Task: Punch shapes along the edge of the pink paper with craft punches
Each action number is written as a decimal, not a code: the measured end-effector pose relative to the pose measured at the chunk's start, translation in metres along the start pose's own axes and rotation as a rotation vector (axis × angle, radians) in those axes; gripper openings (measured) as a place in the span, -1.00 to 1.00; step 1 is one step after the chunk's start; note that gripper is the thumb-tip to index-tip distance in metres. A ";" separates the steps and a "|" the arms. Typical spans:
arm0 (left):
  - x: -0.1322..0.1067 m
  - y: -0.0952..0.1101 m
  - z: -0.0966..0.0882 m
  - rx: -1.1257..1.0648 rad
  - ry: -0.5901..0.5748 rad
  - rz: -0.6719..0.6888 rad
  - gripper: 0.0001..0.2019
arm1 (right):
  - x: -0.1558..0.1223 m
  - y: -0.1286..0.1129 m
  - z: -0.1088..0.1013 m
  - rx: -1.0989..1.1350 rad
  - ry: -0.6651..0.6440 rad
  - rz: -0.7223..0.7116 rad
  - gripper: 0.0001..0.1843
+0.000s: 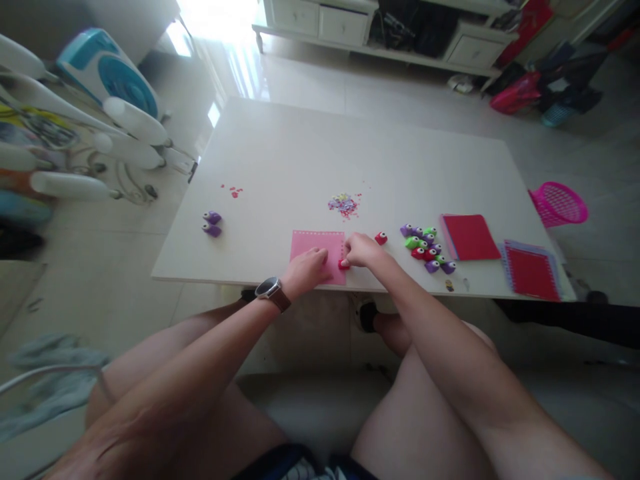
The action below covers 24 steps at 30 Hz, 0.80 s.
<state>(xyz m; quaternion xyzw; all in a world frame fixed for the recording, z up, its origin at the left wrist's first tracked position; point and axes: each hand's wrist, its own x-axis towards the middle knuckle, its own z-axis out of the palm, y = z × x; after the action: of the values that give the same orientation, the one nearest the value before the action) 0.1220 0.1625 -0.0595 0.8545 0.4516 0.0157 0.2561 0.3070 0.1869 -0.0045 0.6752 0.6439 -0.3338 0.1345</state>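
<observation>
A square pink sheet of paper (313, 240) lies near the table's front edge, with small holes along its far and right sides. My left hand (306, 269), wearing a watch (270, 288), rests on the sheet with fingers bent and close together, holding it down. At the sheet's right side, my right hand (361, 250) is closed on a small red craft punch (343, 264). The punch sits over the paper's edge and is partly hidden by the fingers. Another red craft punch (381, 238) stands just right of that hand.
Purple, green and red punches (425, 248) cluster to the right; two purple ones (212, 224) stand left. Paper bits (344, 205) lie beyond the sheet, red bits (235, 192) farther left. Red-topped paper stacks (470, 237) lie right. A pink basket (561, 203) is past the table's right edge.
</observation>
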 end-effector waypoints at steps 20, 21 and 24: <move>-0.007 0.009 -0.014 0.003 -0.033 -0.021 -0.80 | -0.019 0.042 -0.017 -0.134 0.085 -0.116 -0.87; -0.007 0.010 -0.015 0.004 -0.038 -0.026 -0.80 | -0.020 0.046 -0.019 -0.154 0.089 -0.105 -0.86; -0.006 0.010 -0.016 0.003 -0.052 -0.036 -0.81 | -0.019 0.055 -0.019 -0.222 0.086 -0.068 -0.84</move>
<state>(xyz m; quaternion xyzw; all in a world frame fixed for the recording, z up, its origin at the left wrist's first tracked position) 0.1218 0.1599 -0.0399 0.8469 0.4600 -0.0118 0.2667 0.3659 0.1763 0.0083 0.6477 0.7045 -0.2356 0.1693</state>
